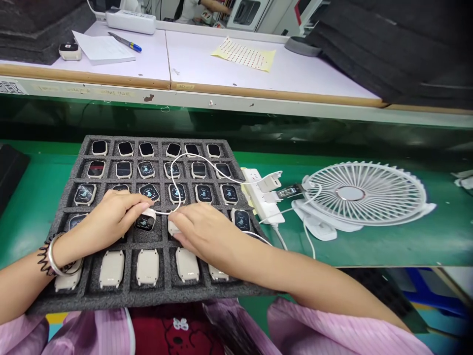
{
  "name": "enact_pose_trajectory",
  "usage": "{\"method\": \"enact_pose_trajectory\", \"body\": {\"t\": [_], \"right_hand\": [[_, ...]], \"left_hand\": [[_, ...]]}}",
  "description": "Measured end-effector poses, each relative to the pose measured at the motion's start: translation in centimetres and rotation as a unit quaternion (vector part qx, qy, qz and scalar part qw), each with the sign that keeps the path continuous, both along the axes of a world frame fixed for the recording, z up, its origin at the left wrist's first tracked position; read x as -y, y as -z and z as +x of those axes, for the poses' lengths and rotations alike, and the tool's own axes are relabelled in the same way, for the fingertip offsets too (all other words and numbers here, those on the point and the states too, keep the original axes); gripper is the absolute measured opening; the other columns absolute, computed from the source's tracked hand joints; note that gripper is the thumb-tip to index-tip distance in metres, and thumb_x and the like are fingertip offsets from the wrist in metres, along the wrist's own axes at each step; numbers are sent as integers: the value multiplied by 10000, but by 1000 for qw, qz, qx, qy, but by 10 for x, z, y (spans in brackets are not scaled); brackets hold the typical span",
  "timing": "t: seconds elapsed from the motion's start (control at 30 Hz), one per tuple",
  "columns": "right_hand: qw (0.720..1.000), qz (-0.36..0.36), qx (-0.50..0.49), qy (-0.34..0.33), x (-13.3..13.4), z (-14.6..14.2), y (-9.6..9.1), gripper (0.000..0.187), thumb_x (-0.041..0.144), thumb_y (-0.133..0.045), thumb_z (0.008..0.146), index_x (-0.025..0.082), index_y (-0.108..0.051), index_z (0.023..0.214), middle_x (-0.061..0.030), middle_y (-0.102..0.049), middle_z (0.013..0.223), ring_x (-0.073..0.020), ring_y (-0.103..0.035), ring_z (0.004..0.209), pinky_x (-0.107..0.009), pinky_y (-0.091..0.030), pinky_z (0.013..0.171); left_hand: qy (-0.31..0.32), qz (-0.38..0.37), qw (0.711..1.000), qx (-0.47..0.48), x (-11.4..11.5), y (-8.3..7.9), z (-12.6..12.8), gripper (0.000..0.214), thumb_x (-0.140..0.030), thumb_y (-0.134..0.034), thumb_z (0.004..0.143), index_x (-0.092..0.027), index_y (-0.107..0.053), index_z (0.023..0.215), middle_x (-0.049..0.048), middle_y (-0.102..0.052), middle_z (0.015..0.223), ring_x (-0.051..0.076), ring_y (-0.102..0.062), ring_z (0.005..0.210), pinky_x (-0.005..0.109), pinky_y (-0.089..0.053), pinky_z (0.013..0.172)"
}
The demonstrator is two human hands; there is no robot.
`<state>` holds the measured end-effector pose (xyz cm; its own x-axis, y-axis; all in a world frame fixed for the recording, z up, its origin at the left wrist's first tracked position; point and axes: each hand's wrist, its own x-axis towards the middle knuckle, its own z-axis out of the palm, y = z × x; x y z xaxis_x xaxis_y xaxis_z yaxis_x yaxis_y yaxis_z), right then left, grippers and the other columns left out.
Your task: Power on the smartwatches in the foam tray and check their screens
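A dark grey foam tray [166, 246] lies before me, its compartments holding several cream-cased smartwatches. My left hand [120, 214] is closed, thumb and forefinger pinched on the end of a white charging cable [180, 190] at the upper edge of a smartwatch [145, 223] with a lit screen. From there the cable passes by my right fingertips and loops over the tray to a white plug [270, 182]. One compartment to the right, my right hand [205, 229] is closed around another smartwatch [172, 227], mostly hidden under the fingers. Nearest me, a row of watches [148, 267] lies back side up.
Right of the tray are a white power strip [260, 197] and a white fan [362, 192] on the green table [388, 246]. A shelf [192, 59] behind carries a dotted yellow sheet [244, 53], papers [103, 48], a pen [125, 42] and another watch [70, 51].
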<state>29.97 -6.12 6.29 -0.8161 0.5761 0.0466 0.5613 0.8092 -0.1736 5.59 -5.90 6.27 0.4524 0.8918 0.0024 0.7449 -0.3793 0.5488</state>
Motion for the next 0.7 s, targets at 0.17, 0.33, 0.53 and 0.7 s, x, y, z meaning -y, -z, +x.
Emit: {"method": "enact_pose_trajectory", "body": {"t": [0.17, 0.33, 0.53, 0.7], "right_hand": [[981, -121, -143, 59, -20, 16, -5, 173, 188, -431, 1001, 153, -538, 1132, -132, -692, 1074, -238, -654, 945, -382, -505, 834], [947, -284, -144, 25, -30, 24, -10, 152, 222, -435, 1029, 188, -520, 1150, -53, -701, 966, -188, -655, 878, -315, -504, 798], [959, -250, -128, 32, -25, 18, -9, 193, 266, -397, 1057, 189, -572, 1085, -68, -687, 1016, -215, -643, 931, -353, -487, 844], [959, -242, -140, 37, -24, 18, -3, 146, 246, -427, 1044, 188, -558, 1064, -61, -678, 982, -202, -636, 880, -328, -482, 797]], "left_hand": [[47, -42, 998, -12, 3, -6, -5, 461, -514, -343, 1029, -254, -723, 1002, 4, -745, 902, 189, -649, 828, 339, -423, 839], [69, -71, 995, -3, 0, -6, -6, 390, -554, -440, 993, -285, -721, 1019, -22, -733, 841, 183, -635, 811, 340, -380, 888], [19, -60, 998, 3, 2, 4, 5, 469, -557, -350, 1017, -254, -706, 980, -9, -746, 927, 187, -628, 822, 373, -346, 916], [62, -51, 996, -29, 0, -4, 5, 541, -503, -255, 1044, -223, -692, 892, 4, -683, 773, 186, -604, 754, 347, -382, 834]]}}
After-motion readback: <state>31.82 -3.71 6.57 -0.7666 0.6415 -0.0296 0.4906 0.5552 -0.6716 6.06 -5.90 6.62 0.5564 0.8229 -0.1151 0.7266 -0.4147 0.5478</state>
